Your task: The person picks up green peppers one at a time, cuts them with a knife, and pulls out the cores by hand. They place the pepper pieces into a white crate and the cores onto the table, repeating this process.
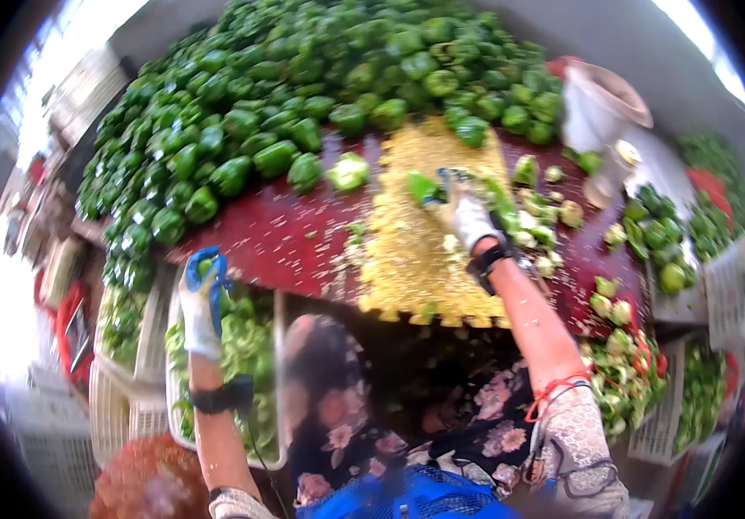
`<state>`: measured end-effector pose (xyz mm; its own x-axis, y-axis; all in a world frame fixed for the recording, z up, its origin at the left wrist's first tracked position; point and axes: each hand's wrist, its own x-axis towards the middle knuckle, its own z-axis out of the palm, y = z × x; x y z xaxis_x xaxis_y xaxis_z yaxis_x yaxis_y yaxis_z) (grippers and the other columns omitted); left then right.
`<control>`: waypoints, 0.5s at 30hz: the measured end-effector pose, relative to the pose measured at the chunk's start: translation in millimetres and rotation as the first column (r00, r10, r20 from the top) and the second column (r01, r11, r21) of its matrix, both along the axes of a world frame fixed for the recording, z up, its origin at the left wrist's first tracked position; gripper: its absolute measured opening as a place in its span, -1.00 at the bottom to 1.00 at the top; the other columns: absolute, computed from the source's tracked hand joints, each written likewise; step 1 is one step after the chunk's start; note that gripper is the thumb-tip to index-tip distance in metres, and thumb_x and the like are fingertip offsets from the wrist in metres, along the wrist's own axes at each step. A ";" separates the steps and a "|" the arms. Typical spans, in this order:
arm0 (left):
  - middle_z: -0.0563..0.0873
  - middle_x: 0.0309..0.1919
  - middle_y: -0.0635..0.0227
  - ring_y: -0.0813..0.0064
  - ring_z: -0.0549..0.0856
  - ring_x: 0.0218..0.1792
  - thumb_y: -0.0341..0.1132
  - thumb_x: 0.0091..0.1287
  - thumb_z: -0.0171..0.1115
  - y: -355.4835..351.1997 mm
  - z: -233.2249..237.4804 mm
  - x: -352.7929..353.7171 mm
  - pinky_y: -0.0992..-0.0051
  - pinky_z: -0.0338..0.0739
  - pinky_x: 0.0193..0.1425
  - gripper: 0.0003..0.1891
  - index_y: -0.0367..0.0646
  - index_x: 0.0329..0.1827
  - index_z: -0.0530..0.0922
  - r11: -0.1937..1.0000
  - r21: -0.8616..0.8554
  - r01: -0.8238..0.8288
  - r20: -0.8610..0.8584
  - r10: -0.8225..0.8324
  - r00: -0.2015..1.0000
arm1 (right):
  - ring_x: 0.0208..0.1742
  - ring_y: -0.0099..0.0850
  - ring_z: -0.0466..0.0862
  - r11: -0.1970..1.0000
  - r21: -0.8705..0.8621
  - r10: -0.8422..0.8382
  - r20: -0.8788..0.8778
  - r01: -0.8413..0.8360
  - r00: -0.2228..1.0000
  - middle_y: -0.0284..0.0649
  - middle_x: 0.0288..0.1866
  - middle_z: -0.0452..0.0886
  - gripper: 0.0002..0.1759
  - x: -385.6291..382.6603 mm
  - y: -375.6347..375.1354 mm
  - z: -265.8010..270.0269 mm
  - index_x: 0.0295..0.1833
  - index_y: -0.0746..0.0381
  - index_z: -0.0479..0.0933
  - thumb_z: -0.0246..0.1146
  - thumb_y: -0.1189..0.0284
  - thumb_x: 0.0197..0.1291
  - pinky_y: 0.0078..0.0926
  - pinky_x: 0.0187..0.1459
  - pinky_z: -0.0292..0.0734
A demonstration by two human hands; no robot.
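Observation:
My left hand (pixel 203 298), in a white and blue glove, is over the left front edge of the red table, above a white crate (pixel 279 381) of cut green pepper pieces (pixel 247 342). Its fingers are curled; a little green shows between them, too small to name. My right hand (pixel 466 212), in a similar glove, is above a yellow textured mat (pixel 416 251). Its fingers are closed at a green pepper piece (pixel 423 187). More cut green pepper (pixel 500 206) lies just right of that hand. A trimmed pale-green pepper (pixel 348 172) rests left of the mat.
Whole green peppers (pixel 277 95) are heaped across the back of the red table (pixel 286 233). Pepper cores (pixel 539 221) and seeds lie right of the mat. A white bucket (pixel 593 104) stands at the back right. Crates of peppers (pixel 684 398) flank both sides.

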<state>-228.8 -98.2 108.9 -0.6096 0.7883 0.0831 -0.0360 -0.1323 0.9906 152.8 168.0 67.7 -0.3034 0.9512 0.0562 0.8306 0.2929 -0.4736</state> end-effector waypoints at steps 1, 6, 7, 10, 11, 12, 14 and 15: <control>0.68 -0.24 0.45 0.73 0.57 -0.43 -0.48 0.32 0.33 -11.3 -10.1 -23.8 0.69 0.46 -0.38 -0.73 -0.15 0.07 0.58 0.998 -0.009 -0.055 0.018 0.055 0.998 | 0.43 0.02 0.40 0.971 0.230 0.041 0.094 -0.062 0.995 0.09 0.46 0.35 -0.11 -5.3 11.4 -19.8 0.55 0.07 0.17 0.26 -0.09 0.20 -0.14 0.42 0.29; 0.49 0.29 0.25 0.46 0.55 0.17 -0.27 0.38 0.31 -54.1 -99.8 -113.0 0.49 0.52 0.11 -0.49 -0.15 0.37 0.42 0.896 -0.145 -0.419 -0.730 0.188 0.657 | 0.47 -0.03 0.35 0.996 0.068 0.039 0.168 -0.051 0.985 0.09 0.46 0.34 -0.07 -29.6 15.0 -16.1 0.51 0.26 0.21 0.36 0.01 0.15 -0.17 0.47 0.23; 0.53 0.26 0.32 0.47 0.57 0.18 -0.24 0.41 0.28 -44.1 -71.8 -70.1 0.48 0.49 0.14 -0.46 -0.12 0.41 0.37 0.960 -0.048 -0.276 -0.291 0.251 0.923 | 0.45 -0.02 0.38 0.998 0.063 0.018 0.114 -0.026 0.993 0.11 0.44 0.36 -0.07 -30.0 12.0 -17.8 0.50 0.28 0.21 0.38 0.03 0.14 -0.17 0.46 0.26; 0.51 0.30 0.26 0.41 0.55 0.27 -0.25 0.44 0.23 -10.7 -11.9 24.7 0.45 0.53 0.22 -0.49 -0.10 0.42 0.37 0.989 -0.055 -0.135 -0.089 0.130 0.987 | 0.26 -0.09 0.57 0.986 -0.161 -0.095 -0.359 0.039 0.929 0.06 0.28 0.53 -0.21 -26.9 -7.3 -14.1 0.41 0.32 0.30 0.42 0.25 0.13 -0.21 0.34 0.45; 0.50 0.31 0.28 0.40 0.52 0.30 -0.17 0.45 0.23 1.0 2.6 52.9 0.38 0.52 0.26 -0.48 -0.10 0.41 0.39 0.994 -0.089 -0.061 -0.088 0.054 0.995 | 0.21 -0.14 0.60 0.958 -0.285 -0.134 -0.458 -0.002 0.879 0.02 0.25 0.57 -0.29 -25.7 -19.5 4.7 0.37 0.31 0.34 0.41 0.31 0.15 -0.24 0.30 0.49; 0.50 0.31 0.30 0.38 0.52 0.29 -0.13 0.45 0.21 12.4 11.9 78.3 0.35 0.51 0.27 -0.48 -0.09 0.41 0.39 0.996 -0.070 0.062 -0.003 -0.062 0.998 | 0.18 -0.18 0.62 0.958 -0.286 -0.155 -0.448 0.024 0.881 0.01 0.21 0.59 -0.33 -27.4 -34.3 16.7 0.34 0.30 0.36 0.41 0.36 0.15 -0.27 0.27 0.52; 0.50 0.30 0.34 0.37 0.54 0.24 -0.08 0.46 0.19 37.1 15.3 122.9 0.31 0.50 0.29 -0.48 -0.06 0.41 0.39 0.958 0.018 0.285 0.159 -0.284 0.945 | 0.10 -0.28 0.65 0.960 -0.279 -0.152 -0.521 0.001 0.840 -0.03 0.12 0.63 -0.35 -26.9 -69.9 38.8 0.30 0.28 0.39 0.45 0.39 0.11 -0.36 0.17 0.59; 0.50 0.30 0.35 0.37 0.56 0.19 -0.08 0.47 0.18 48.8 12.7 144.0 0.29 0.50 0.29 -0.49 -0.04 0.41 0.38 0.921 0.086 0.380 0.231 -0.390 0.891 | 0.04 -0.31 0.67 0.960 -0.277 -0.127 -0.582 -0.049 0.803 -0.06 0.06 0.66 -0.33 -27.1 -94.9 62.0 0.27 0.30 0.41 0.50 0.34 0.07 -0.40 0.08 0.64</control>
